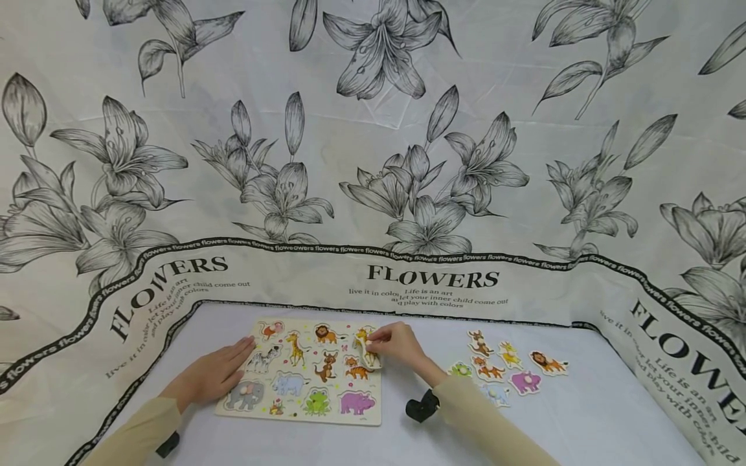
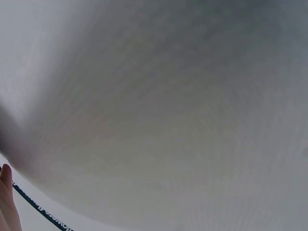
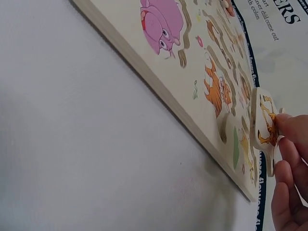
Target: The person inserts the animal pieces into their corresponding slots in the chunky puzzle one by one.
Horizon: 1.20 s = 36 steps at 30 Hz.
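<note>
A wooden animal puzzle board [image 1: 303, 414] lies on the white table. My right hand [image 1: 399, 344] pinches a giraffe puzzle piece [image 3: 264, 120] by its face side, tilted over the board's upper right corner. In the right wrist view, thumb and fingers meet at the piece's edge. My left hand [image 1: 212, 372] rests at the board's left edge, fingers straight, next to the zebra [image 1: 265, 358] and above the elephant piece [image 1: 246, 396]. The left wrist view shows mostly blurred pale fabric and a bit of the hand [image 2: 7, 202].
Right of the board lie several loose pieces, among them a lion [image 1: 548, 363], a purple hippo [image 1: 526, 382], a tiger [image 1: 487, 369], a kangaroo [image 1: 480, 343] and a green frog [image 1: 460, 369]. A flower-printed curtain [image 1: 431, 285] encloses the table's back and sides.
</note>
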Each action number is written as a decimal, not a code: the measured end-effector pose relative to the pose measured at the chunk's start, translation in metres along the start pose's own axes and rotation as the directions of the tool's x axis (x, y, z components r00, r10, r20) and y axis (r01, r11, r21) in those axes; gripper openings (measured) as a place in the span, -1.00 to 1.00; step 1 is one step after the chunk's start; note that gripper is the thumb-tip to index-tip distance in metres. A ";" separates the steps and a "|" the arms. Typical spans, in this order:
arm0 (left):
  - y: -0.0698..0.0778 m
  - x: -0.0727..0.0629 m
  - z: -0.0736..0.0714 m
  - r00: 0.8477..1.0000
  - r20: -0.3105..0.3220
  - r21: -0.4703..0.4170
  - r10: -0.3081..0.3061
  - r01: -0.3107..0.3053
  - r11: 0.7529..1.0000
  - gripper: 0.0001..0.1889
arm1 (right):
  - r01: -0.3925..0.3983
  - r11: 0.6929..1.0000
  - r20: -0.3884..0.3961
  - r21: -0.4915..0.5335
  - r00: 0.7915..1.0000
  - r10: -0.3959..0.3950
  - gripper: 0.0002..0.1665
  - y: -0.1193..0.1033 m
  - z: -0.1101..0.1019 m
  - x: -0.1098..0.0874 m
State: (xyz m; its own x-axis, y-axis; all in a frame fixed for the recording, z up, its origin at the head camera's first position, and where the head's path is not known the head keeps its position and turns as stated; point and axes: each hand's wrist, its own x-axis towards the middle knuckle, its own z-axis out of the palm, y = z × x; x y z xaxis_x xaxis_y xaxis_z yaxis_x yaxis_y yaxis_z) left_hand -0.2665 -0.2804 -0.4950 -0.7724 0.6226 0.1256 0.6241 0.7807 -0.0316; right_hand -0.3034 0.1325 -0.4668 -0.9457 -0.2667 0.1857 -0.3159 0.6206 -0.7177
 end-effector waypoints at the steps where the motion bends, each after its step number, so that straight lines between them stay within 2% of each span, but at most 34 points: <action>1: 0.000 0.000 0.000 1.000 -0.004 -0.001 0.001 -0.001 1.000 -0.44 | 0.005 1.000 0.003 0.002 1.000 -0.005 -0.81 -0.001 0.001 0.001; 10: -0.001 0.001 0.001 0.998 -0.040 0.030 0.040 -0.038 0.999 -0.44 | 0.006 1.000 0.026 0.031 1.000 -0.007 -0.81 -0.011 0.013 0.006; 15: -0.001 0.001 -0.001 1.000 -0.012 0.009 0.024 -0.023 1.000 -0.44 | 0.034 0.999 0.043 0.038 0.998 -0.035 -0.81 -0.017 0.022 0.009; 23: 0.000 0.001 -0.001 1.000 0.026 -0.011 -0.009 0.010 1.000 -0.43 | 0.011 0.998 0.067 0.062 0.998 -0.015 -0.83 -0.028 0.036 0.014; 32: 0.000 0.000 -0.002 1.000 0.021 -0.011 -0.004 0.004 1.000 -0.43 | -0.012 0.996 0.097 0.087 0.995 0.004 -0.84 -0.033 0.046 0.018; 36: -0.002 0.000 0.000 1.000 0.008 -0.004 0.006 -0.006 1.000 -0.43 | 0.003 0.997 0.099 0.074 0.995 -0.010 -0.85 -0.036 0.050 0.022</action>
State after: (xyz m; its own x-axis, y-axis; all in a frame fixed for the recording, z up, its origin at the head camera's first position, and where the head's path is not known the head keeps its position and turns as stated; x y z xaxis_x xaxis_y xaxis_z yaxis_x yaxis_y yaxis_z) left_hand -0.2674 -0.2819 -0.4949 -0.7695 0.6278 0.1172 0.6293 0.7766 -0.0286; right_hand -0.3087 0.0676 -0.4709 -0.9303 -0.3447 0.1254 -0.3119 0.5634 -0.7650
